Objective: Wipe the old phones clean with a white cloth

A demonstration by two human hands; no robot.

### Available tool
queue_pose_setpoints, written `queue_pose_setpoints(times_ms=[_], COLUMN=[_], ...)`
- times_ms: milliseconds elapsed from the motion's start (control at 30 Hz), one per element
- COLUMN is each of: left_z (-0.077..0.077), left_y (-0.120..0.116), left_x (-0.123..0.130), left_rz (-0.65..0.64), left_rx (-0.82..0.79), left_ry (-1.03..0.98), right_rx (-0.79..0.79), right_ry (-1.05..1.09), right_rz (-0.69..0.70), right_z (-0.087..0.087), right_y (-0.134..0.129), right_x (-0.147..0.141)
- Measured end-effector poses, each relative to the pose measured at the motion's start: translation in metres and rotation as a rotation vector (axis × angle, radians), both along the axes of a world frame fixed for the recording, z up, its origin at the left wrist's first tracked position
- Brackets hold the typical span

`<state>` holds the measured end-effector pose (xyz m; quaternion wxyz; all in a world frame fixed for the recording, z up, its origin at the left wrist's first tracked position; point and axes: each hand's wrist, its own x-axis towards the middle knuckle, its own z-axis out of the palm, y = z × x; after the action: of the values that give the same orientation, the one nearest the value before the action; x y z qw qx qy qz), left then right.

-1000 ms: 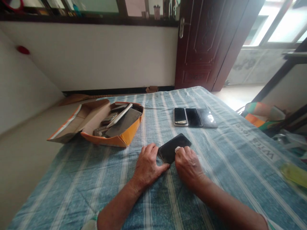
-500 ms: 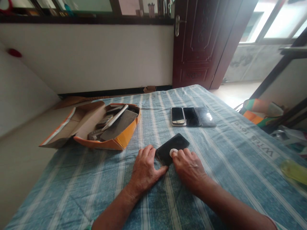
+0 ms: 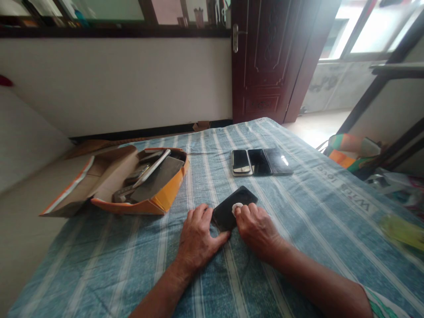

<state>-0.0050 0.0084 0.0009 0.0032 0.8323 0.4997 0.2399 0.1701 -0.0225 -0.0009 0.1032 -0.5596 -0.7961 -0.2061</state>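
A dark phone lies at a slant on the striped blue cloth, close to both hands. My left hand grips its near-left end between thumb and fingers. With fingers pressed together, my right hand holds a small white pad against the phone's dark face. Behind it, three devices lie side by side: a phone with a pale edge, a black phone and a greyish one. The open orange box on the left holds several old devices.
The striped cloth covers the table, whose far corner points at the dark red door. Beyond the table's right edge are a colourful bag and a yellow-green item. A white wall stands behind.
The whole view has shifted slightly, so the box, phones and door sit further left. My right hand and the white pad stay on the phone, and my left hand keeps its grip.
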Motion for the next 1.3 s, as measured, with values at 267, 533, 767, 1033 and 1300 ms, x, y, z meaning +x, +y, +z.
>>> queue_pose_setpoints(times_ms=[267,533,767,1033,1300], left_z=[0.001,0.006,0.007,0.004,0.005], left_y=[-0.001,-0.003,-0.003,-0.003,-0.003], left_x=[0.001,0.003,0.005,0.004,0.004], left_rz=[0.014,0.027,0.02,0.014,0.018], left_rx=[-0.031,-0.034,-0.047,-0.045,-0.044], left_ry=[0.014,0.02,0.043,0.033,0.049], right_rx=[-0.065,-0.141,0.059,-0.098,-0.146], right_ry=[-0.041,0.034,0.177,0.092,0.953], right_rz=[-0.113,-0.295,-0.179,-0.094,-0.135], right_z=[0.002,0.003,-0.001,-0.001,0.005], right_y=[0.013,0.026,0.021,0.015,0.026], right_x=[0.015,0.033,0.035,0.017,0.05])
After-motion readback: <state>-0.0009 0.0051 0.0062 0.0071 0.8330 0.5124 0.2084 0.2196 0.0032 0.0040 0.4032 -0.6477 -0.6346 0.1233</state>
